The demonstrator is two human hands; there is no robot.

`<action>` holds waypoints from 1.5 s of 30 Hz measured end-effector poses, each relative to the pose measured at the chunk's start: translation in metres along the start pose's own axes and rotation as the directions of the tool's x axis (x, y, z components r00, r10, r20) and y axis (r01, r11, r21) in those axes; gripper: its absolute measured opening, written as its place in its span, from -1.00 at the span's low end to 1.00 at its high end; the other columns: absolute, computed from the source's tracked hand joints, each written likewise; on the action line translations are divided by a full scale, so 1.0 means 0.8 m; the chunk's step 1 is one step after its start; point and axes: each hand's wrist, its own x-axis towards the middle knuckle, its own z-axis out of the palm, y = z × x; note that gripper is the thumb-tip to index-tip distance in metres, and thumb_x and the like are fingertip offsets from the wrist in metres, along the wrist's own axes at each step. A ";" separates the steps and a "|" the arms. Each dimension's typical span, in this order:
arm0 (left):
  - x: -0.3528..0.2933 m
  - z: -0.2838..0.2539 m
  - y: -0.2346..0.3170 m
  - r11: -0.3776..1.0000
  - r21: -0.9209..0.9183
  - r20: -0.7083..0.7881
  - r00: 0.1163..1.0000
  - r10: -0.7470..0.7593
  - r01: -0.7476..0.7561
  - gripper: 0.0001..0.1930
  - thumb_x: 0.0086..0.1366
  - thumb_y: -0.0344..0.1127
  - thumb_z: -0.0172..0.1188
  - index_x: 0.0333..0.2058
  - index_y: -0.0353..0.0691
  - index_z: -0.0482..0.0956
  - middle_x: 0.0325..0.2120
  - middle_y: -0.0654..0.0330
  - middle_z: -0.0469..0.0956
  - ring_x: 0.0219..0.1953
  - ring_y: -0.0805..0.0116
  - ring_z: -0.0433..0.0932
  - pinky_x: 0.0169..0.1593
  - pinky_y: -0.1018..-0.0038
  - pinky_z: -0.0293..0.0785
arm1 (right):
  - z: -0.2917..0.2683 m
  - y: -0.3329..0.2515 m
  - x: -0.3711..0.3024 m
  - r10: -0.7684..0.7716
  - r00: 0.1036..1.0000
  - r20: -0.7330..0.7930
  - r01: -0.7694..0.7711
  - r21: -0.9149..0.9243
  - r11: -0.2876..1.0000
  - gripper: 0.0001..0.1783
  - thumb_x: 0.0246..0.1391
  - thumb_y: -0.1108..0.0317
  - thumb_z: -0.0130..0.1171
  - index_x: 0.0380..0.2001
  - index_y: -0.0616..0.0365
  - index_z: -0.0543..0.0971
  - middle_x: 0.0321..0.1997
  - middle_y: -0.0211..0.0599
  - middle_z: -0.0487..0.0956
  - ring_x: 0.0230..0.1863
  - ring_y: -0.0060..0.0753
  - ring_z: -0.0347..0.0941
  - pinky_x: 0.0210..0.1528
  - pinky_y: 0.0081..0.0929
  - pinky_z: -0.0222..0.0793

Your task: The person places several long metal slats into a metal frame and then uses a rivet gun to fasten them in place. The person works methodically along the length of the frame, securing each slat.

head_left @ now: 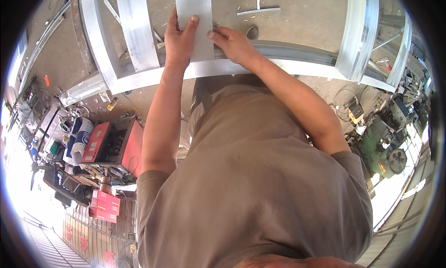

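Observation:
A flat, pale grey metal bar (pixel 197 4) runs away from me at the top middle, its near end at a long light metal beam (pixel 297 68) that crosses in front of my body. My left hand (pixel 179 40) grips the bar's left edge, thumb on its upper face and fingers around the side. From the right, my right hand (pixel 233 45) pinches the opposite edge between thumb and fingers. The fingers under the bar are hidden. Whether the near end rests on the beam or hovers just above it, I cannot tell.
Similar crosspieces (pixel 135 29) join the beam at left, and another wide one (pixel 357 31) at right. Metal offcuts (pixel 259 10) lie on the floor beyond. A red machine (pixel 114 145) and red boxes (pixel 104 206) stand at left; a green machine (pixel 383 147) stands at right.

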 end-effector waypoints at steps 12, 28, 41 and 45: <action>0.001 0.004 -0.006 0.998 0.052 0.019 1.000 0.019 -0.020 -0.30 0.42 -0.22 0.32 0.40 -0.35 0.23 0.09 0.06 0.58 0.04 0.36 0.58 0.06 0.44 0.56 | 0.000 0.005 0.003 0.014 1.000 -0.024 -0.015 -0.041 0.999 -0.36 0.34 -0.23 0.00 0.07 0.10 0.65 -0.12 -0.05 0.71 -0.03 0.02 0.63 0.03 -0.19 0.48; -0.011 -0.006 0.008 0.910 0.412 0.063 0.998 0.017 -0.041 -0.18 0.45 -0.19 0.26 0.44 -0.50 0.00 0.20 -0.16 0.46 0.15 0.16 0.53 0.18 0.30 0.49 | -0.037 0.008 -0.050 -0.069 0.974 -0.216 0.140 0.330 0.934 -0.49 0.33 0.06 0.20 0.18 0.19 0.56 0.10 -0.11 0.68 0.13 -0.06 0.60 0.17 -0.27 0.47; -0.040 0.413 0.053 0.941 0.296 0.666 0.742 -0.079 -0.166 0.05 0.29 0.12 0.39 0.48 -0.35 0.00 0.32 -0.12 0.38 0.34 0.10 0.40 0.38 0.23 0.33 | -0.343 0.114 -0.227 -0.279 0.287 -0.916 -0.343 -0.370 0.863 -0.44 0.07 0.21 0.40 0.16 0.02 0.56 0.20 -0.15 0.56 0.24 0.07 0.42 0.34 -0.05 0.27; -0.037 0.534 0.040 0.945 0.248 0.641 0.695 -0.325 0.213 0.34 0.13 0.14 0.52 0.52 -0.29 -0.33 0.27 -0.15 0.43 0.31 0.03 0.42 0.37 0.17 0.30 | -0.348 0.140 -0.238 -0.327 0.361 -0.873 -0.271 -0.434 0.859 -0.37 0.03 0.26 0.38 0.20 0.14 0.50 0.22 -0.05 0.51 0.23 0.22 0.39 0.31 0.05 0.30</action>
